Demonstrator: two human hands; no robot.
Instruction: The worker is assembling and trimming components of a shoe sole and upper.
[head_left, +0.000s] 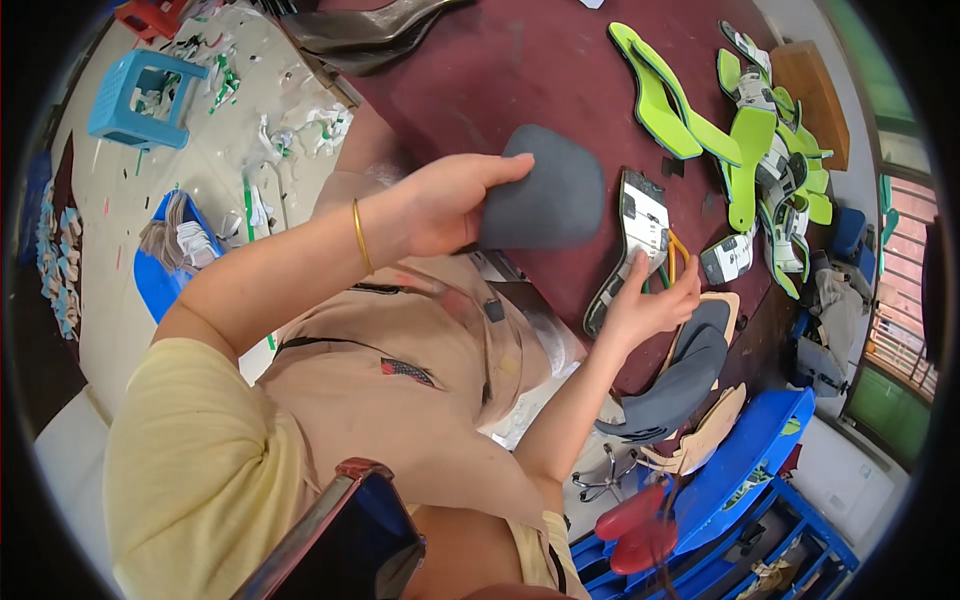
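Observation:
My left hand (450, 205), with a gold bangle at the wrist, pinches a flat dark grey pad (548, 190) with rounded corners, thumb on top. It is held above the maroon table (470, 95). My right hand (650, 308) is lower, at the table's near right part, with fingers curled around a thin tool with orange and green loops (680, 252). Its kind is partly hidden by the fingers. Beside the right thumb lies a shoe sole piece (640, 215), dark with a white printed top. A stack of dark grey pieces (690, 365) sits close to the right wrist.
Lime green soles (655, 100) and several green and white sole pieces (785, 170) cover the table's right side. A brown curved object (370, 35) lies at the far edge. Blue crates (735, 480) stand at lower right; a blue stool (140, 95) and scraps are on the left floor.

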